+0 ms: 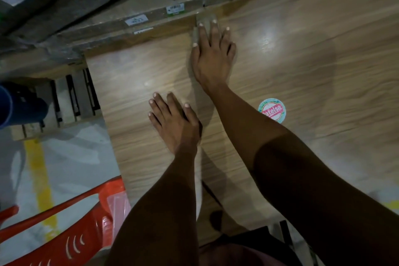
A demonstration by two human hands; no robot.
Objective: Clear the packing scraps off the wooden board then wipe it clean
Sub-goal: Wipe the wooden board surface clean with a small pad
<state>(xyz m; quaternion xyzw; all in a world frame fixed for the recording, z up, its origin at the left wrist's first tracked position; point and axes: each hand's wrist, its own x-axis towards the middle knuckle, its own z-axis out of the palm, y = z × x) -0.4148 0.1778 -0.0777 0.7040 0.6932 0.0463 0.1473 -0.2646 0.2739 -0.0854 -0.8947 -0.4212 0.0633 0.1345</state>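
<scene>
The wooden board (291, 60) fills the middle and right of the head view. A long, narrow brownish cardboard strip (199, 26) lies on it, running from the far edge toward me. My right hand (212, 56) lies flat on the far end of that strip, fingers straight and spread. My left hand (173, 121) rests flat on the board just left of the strip, fingers straight. A round sticker (272, 110) with red lettering sits on the board to the right of my right forearm.
Plastic-wrapped cardboard packages (133, 21) with white labels lie along the board's far edge. A red plastic chair (71, 233) stands at the lower left on a grey floor with a yellow line (41, 179). A blue cylinder (13, 103) sits at the left edge.
</scene>
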